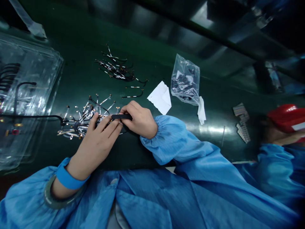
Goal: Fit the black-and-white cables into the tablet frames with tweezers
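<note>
My right hand (140,119) is closed on a slim black tool (121,116), held level between thumb and fingers; its exact kind does not show. My left hand (101,138) lies palm down with its fingers stretched out and slightly apart, fingertips beside the tool's left end. Whatever lies under those fingertips is hidden. Around and beyond the left hand spreads a loose pile of short silver and black flex cables (83,119) with small gold-coloured ends. Two single strips, one a thin black cable (132,96), lie just beyond the right hand.
A second heap of black cables (116,68) lies farther back. Clear plastic trays (47,63) stand at left, crossed by a black cord (30,116). White paper (162,98) and a clear bag (186,79) lie right of centre. A co-worker's blue sleeve (276,165) is far right.
</note>
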A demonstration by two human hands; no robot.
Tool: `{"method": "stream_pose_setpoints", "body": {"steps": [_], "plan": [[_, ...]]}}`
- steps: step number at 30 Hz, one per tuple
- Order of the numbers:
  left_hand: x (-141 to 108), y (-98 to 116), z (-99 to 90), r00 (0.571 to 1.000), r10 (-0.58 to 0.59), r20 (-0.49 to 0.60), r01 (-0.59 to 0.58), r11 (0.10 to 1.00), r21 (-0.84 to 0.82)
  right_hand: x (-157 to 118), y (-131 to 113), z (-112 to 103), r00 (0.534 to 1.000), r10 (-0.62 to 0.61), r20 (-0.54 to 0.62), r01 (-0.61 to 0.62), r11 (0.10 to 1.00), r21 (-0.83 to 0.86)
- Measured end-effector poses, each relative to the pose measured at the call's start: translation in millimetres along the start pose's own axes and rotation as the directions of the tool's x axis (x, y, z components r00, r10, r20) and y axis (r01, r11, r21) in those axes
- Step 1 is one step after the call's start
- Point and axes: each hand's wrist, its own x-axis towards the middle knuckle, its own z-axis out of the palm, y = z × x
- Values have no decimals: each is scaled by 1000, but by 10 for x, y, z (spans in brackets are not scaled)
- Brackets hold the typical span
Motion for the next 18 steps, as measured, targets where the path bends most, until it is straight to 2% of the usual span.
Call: {"method": "stream_pose_setpoints", "body": {"steps": [7,12,18], "plan": [[-10,1,5,1000,-5,-14,5,1000,-10,-72,52,-4,988,-153,-22,147,974,-172],[-17,3,21,1000,1,-23,-1,1000,-1,-149,93,-20,954,-294,-53,266,915,-303],[-24,1,30,999,-3,-47,2,1000,-12,-196,124,-21,924,-376,-69,328,872,-362]]}}
